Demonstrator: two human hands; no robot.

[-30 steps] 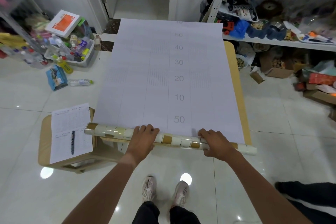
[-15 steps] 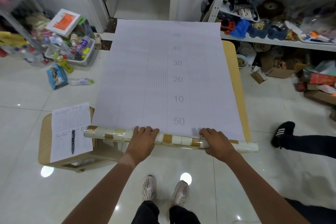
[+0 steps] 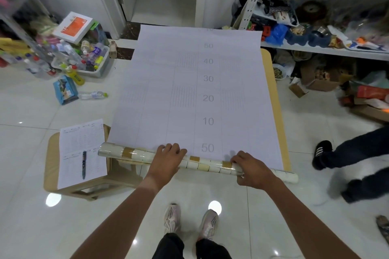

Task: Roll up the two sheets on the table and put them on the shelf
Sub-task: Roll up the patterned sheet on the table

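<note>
large white sheet (image 3: 189, 90) lay flat on the desk (image 3: 275, 107), printed numbers running from 6 toward 12 o'clock, far edge overhanging at 12. at the near edge, 6 o'clock, a roll (image 3: 202, 164) with tan and cream squares on its outside lay crosswise, its ends sticking out past the sheet toward 9 and 3. left hand (image 3: 168, 160) rested on top of the roll, fingers curled over its far side. right hand (image 3: 250, 171) gripped it further toward 3, thumb at the near side, fingers over the top. whether both sheets were in the roll could not be told. judgement: paper looked light, thin, easily creased; a long roll would likely telescope or skew if pushed unevenly, so the hands seemed best kept apart, palms pressing evenly. shelf (image 3: 324, 50) stood at 2 o'clock, crowded. a stool (image 3: 52, 176) at 8 o'clock carried a form and pen.
</note>
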